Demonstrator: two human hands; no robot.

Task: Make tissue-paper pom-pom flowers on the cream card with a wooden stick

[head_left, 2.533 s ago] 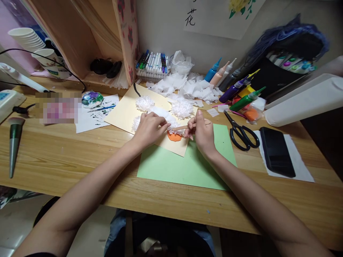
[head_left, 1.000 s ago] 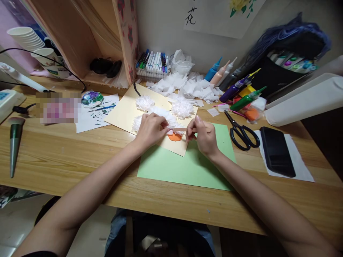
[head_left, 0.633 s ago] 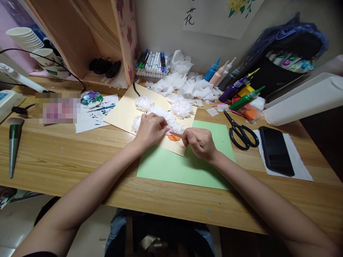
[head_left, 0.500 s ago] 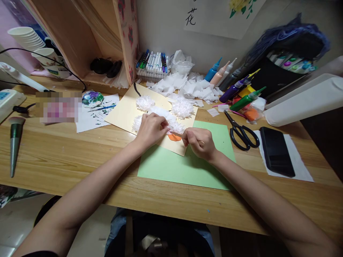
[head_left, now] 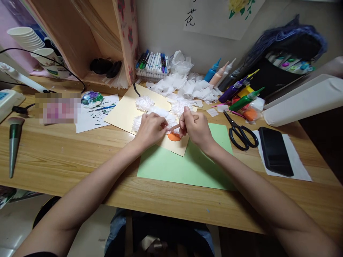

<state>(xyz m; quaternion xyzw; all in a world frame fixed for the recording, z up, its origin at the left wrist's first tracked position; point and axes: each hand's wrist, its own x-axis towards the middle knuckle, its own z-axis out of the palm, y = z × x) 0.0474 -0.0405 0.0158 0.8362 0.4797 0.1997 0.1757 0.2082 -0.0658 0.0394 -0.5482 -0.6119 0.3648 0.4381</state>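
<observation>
So what I've got under my hands is a thin wooden stick [head_left: 175, 126], pinched in the fingers of my right hand [head_left: 194, 127] and lying nearly flat, its tip pointing left into the white tissue flower [head_left: 168, 120] sitting on the cream sheet of paper [head_left: 123, 111]. My left hand [head_left: 150, 127] is curled down on that same flower, fingertips closed on the fluffy tissue right where the stick's tip meets it, so both hands are almost touching each other. Just below the stick there's an orange blob [head_left: 174, 137] on the cream sheet, partly hidden by my right hand. Two more white tissue flowers are on the sheet, one up toward the back [head_left: 144, 102] and one peeking out behind my right hand [head_left: 179, 105]. The cream sheet overlaps a light green sheet [head_left: 184, 164] that lies flat on the wooden desk [head_left: 61, 153]. To the right of the green sheet are black scissors [head_left: 239, 132], then a dark phone [head_left: 275, 151] on a white scrap. Behind the cream sheet there's a heap of torn white tissue [head_left: 187, 87], a tray of markers [head_left: 152, 64] and a bunch of paint bottles [head_left: 235, 91] lying on their sides. Off to the left I can see a small paint palette [head_left: 92, 99] on a smeared white sheet.
</observation>
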